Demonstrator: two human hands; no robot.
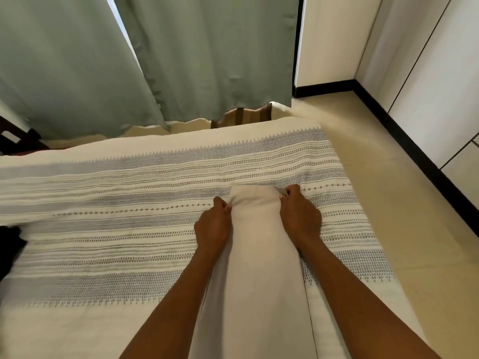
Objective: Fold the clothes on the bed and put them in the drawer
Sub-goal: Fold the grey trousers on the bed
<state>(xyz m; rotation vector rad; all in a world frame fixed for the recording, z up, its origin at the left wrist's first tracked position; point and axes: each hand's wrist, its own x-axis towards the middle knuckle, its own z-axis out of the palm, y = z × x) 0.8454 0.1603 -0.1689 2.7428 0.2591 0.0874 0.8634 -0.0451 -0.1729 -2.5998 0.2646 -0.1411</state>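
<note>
Head view: a person stands at the near edge of the bed (129, 177), both arms stretched forward over its striped cover.
Garment: a white cloth (259, 255), folded into a long narrow strip, lies on the right part of the bed between the two forearms.
Long axis: runs near to far, from the near edge of the bed up to the hands; the far end, rounded and a little bunched, points toward the curtain (194, 60).
Left hand (213, 229): grips the left side of the strip's far end, fingers curled into the cloth, thumb on top.
Right hand (299, 216): grips the right side of the same end, fingers curled round the bunched edge.
Progress: the lengthwise fold looks done, since the cloth is already narrow; as a judgement, the cross folds that would shorten it are still to come.
Left to do: finish this piece, then carry it to a drawer; no open drawer shows, only pale cabinet fronts (440, 86) at the far right.
Other clothes: a dark item (10, 250) sits at the left edge of the bed, too cut off to name, likely still unfolded.
</note>
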